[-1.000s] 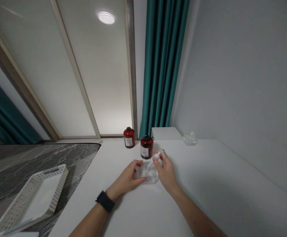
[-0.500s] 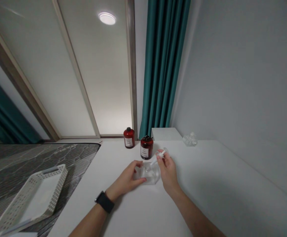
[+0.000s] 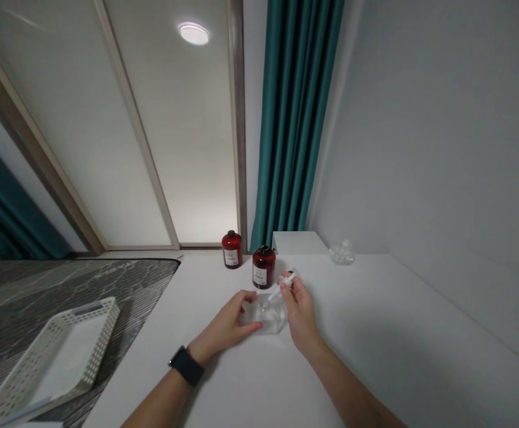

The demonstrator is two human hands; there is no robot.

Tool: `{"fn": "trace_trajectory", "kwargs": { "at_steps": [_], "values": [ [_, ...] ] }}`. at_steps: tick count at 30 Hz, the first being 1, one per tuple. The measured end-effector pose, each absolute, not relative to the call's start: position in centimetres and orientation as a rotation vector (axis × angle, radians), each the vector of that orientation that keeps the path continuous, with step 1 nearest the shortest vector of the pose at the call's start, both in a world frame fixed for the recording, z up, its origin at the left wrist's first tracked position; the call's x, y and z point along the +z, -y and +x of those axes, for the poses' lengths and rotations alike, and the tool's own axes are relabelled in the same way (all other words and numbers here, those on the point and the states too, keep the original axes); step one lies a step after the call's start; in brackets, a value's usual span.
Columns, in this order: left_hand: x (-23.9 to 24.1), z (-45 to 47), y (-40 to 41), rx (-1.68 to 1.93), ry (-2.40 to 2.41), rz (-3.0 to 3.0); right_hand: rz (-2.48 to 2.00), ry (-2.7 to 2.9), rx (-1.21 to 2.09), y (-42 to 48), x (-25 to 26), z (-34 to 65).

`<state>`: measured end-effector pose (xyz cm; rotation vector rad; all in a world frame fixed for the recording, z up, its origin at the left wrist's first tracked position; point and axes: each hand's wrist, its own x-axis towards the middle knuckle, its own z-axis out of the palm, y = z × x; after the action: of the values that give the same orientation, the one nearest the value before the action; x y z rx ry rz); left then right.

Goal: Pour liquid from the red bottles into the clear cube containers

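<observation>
On the white table a clear, square-shaped bottle (image 3: 271,320) rests under my left hand (image 3: 227,324), whose thumb and fingers are wrapped round its left side. A dark watch sits on that wrist. My right hand (image 3: 301,312) pinches a white pump head (image 3: 289,278) with a thin stem, tilted down toward the bottle's mouth. Whether the stem's tip is inside the mouth is too small to tell. Just behind stand two dark red bottles with white labels: the nearer one (image 3: 263,267) close to the clear bottle, the other (image 3: 232,249) farther left.
A crumpled clear plastic thing (image 3: 342,252) lies at the back right, by the wall. Behind the red bottles is a white box-like block (image 3: 299,242). A white perforated basket (image 3: 103,345) stands to the left, below the table's left edge, on a grey patterned floor.
My right hand has shifted slightly left and down, bringing the pump's stem closer over the clear bottle's mouth. My left hand keeps its hold; the whole view has shifted slightly.
</observation>
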<state>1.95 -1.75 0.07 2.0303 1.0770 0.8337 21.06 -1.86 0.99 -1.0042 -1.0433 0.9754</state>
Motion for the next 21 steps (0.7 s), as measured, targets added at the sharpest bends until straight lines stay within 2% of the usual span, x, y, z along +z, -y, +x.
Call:
{"fn": "trace_trajectory", "kwargs": {
  "at_steps": [21],
  "values": [
    [0.4,2.1,1.8,0.856,-1.098,2.025,-0.940,1.016,1.058,-0.7,-0.2,24.0]
  ]
}}
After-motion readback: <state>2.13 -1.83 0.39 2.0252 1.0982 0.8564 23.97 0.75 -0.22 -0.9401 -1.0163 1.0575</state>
